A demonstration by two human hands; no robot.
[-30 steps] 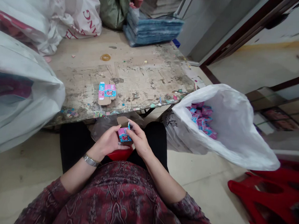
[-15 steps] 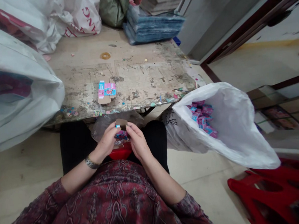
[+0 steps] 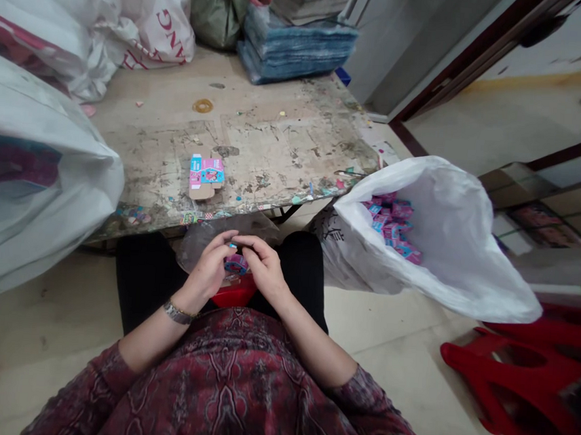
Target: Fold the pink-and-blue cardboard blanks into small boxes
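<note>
- Left hand [image 3: 211,265]: fingers gripping the box [image 3: 236,263].
- Right hand [image 3: 264,268]: fingers gripping its other side.
- Carton [image 3: 207,172] lies on the table [image 3: 285,145].
- Sack [image 3: 447,233] at right holds boxes [image 3: 393,224].

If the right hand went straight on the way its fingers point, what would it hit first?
Leaving aside the small box it holds, the right hand would likely meet the left hand first; the two look almost together, though depth there is unclear.
</note>
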